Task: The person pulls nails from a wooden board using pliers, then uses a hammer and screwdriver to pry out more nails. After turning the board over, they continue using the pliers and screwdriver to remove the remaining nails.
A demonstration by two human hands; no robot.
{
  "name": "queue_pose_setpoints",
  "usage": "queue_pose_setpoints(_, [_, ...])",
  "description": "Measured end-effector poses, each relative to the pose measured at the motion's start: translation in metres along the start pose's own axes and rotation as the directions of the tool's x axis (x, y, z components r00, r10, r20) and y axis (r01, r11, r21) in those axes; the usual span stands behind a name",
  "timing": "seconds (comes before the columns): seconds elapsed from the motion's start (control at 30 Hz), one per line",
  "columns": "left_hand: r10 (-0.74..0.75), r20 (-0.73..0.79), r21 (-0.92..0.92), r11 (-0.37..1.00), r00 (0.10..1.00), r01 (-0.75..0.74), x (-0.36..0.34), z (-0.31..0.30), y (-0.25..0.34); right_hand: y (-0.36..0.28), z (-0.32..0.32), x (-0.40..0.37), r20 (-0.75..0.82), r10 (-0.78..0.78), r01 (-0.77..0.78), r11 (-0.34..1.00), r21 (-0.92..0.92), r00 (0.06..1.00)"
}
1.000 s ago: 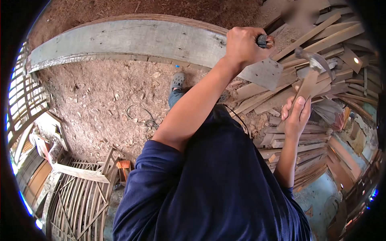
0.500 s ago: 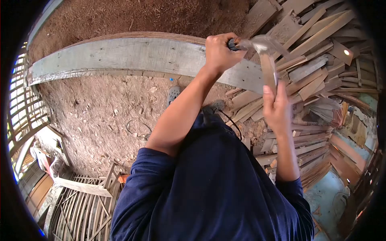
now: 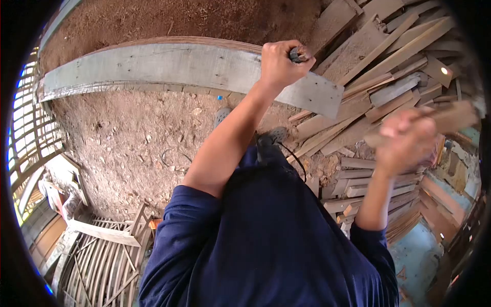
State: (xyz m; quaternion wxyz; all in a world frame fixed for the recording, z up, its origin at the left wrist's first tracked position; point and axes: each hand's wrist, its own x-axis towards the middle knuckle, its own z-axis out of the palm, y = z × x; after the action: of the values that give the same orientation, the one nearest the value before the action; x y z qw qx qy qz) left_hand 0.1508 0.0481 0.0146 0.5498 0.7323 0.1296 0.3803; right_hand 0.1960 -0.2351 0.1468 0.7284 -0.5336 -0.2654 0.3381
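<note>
My left hand (image 3: 282,64) is wrapped round a short, dark tool handle (image 3: 297,55) with a frayed wooden top, above the right part of a long, curved grey plank (image 3: 169,66). The tool's lower end is hidden by the fist. Off to the right, my right hand (image 3: 409,140) is closed round a wooden-handled hammer (image 3: 458,116), apart from the plank. Motion smears this hand and the hammer, whose head cannot be made out clearly.
Loose boards and offcuts (image 3: 353,110) lie in a heap at the right. Sandalled feet (image 3: 276,134) stand on chip-strewn ground (image 3: 133,133) below the plank. A slatted wooden frame (image 3: 102,256) is at the lower left.
My right hand has swung right with the hammer, away from the dark handle, uncovering the plank's right end. My left hand has stayed nearly in place.
</note>
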Motion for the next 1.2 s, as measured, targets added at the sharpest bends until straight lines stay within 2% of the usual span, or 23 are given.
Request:
queue_pose_setpoints(0.03, [-0.018,0.05,0.002,1.0,0.999,0.018,0.0,-0.003,0.003,0.023,0.067,0.012,-0.191,0.038,-0.165,0.681,-0.713,0.981])
queue_pose_setpoints(0.07, [-0.03,0.086,0.013,0.999,0.996,0.029,0.004,-0.007,0.004,0.036,0.103,0.023,-0.335,-0.075,-0.339,-0.061,-0.939,0.939])
queue_pose_setpoints(0.1, [0.016,0.093,0.002,1.0,0.996,-0.016,0.0,-0.006,0.001,0.066,0.087,0.01,-0.417,-0.048,-0.397,0.221,-0.891,0.908])
queue_pose_setpoints(0.13, [0.013,0.112,0.117,0.993,0.994,-0.026,0.0,-0.009,0.004,0.056,0.078,0.01,-0.393,-0.053,-0.374,0.218,-0.902,0.918])
queue_pose_setpoints(0.2, [0.035,0.061,0.0,0.999,0.998,-0.035,-0.002,-0.003,0.002,0.031,0.076,-0.005,-0.605,-0.107,-0.446,0.578,-0.683,0.789])
queue_pose_setpoints(0.27, [0.014,0.1,0.004,1.0,0.995,-0.014,-0.005,-0.001,0.002,0.008,0.079,-0.005,-0.697,-0.182,-0.324,0.786,-0.526,0.693])
queue_pose_setpoints(0.3, [0.036,0.18,0.044,0.998,0.983,-0.045,-0.006,0.003,0.001,0.008,0.078,-0.007,-0.694,-0.175,-0.326,0.786,-0.525,0.698])
queue_pose_setpoints(0.37, [0.036,0.349,0.187,0.977,0.937,-0.107,-0.009,0.004,0.003,0.008,0.075,-0.005,-0.799,-0.265,-0.23,0.867,-0.443,0.539])
queue_pose_setpoints(0.4, [0.026,0.341,0.186,0.978,0.94,-0.094,-0.01,0.003,0.001,0.01,0.074,-0.007,-0.796,-0.262,-0.239,0.862,-0.447,0.546])
queue_pose_setpoints(0.47, [0.025,0.411,0.2,0.973,0.911,-0.117,-0.009,0.007,-0.002,0.017,0.073,-0.015,-0.85,-0.181,-0.284,0.891,-0.355,0.495])
queue_pose_setpoints(0.5, [-0.024,0.481,0.268,0.956,0.877,-0.121,-0.009,0.008,-0.004,0.022,0.074,-0.018,-0.873,-0.165,-0.303,0.895,-0.329,0.459])
queue_pose_setpoints(0.53, [-0.021,0.48,0.258,0.959,0.877,-0.118,-0.007,0.009,-0.002,0.024,0.076,-0.019,-0.873,-0.172,-0.307,0.891,-0.336,0.456])
queue_pose_setpoints(0.6, [-0.127,0.56,0.341,0.936,0.818,-0.089,-0.004,0.009,0.001,0.029,0.078,-0.025,-0.893,-0.112,-0.331,0.903,-0.275,0.436])
queue_pose_setpoints(0.73, [-0.104,0.663,0.325,0.932,0.741,-0.16,-0.004,0.015,-0.005,0.035,0.08,-0.032,-0.902,-0.108,-0.341,0.902,-0.266,0.418])
queue_pose_setpoints(0.8, [-0.118,0.737,0.332,0.921,0.665,-0.204,-0.004,0.017,-0.006,0.037,0.079,-0.034,-0.903,-0.109,-0.346,0.899,-0.267,0.415])
queue_pose_setpoints(0.83, [-0.117,0.738,0.33,0.922,0.664,-0.205,-0.005,0.019,-0.008,0.037,0.078,-0.034,-0.903,-0.11,-0.35,0.897,-0.27,0.414])
queue_pose_setpoints(0.9, [-0.128,0.799,0.343,0.899,0.587,-0.271,-0.007,0.023,-0.013,0.037,0.078,-0.035,-0.902,-0.118,-0.361,0.889,-0.282,0.415])
queue_pose_setpoints(0.93, [-0.127,0.8,0.341,0.9,0.586,-0.271,-0.007,0.024,-0.013,0.037,0.078,-0.034,-0.899,-0.122,-0.371,0.881,-0.294,0.421])
queue_pose_setpoints(1.0, [-0.152,0.839,0.335,0.901,0.523,-0.275,-0.008,0.026,-0.014,0.038,0.076,-0.036,-0.901,-0.116,-0.371,0.883,-0.286,0.419])
queue_pose_setpoints(1.1, [-0.092,0.861,0.283,0.904,0.501,-0.32,-0.006,0.019,-0.009,0.042,0.074,-0.039,-0.904,-0.105,-0.373,0.887,-0.274,0.414])
queue_pose_setpoints(1.2, [-0.109,0.872,0.284,0.907,0.478,-0.311,-0.004,0.012,-0.003,0.047,0.073,-0.041,-0.909,-0.089,-0.385,0.886,-0.26,0.408])
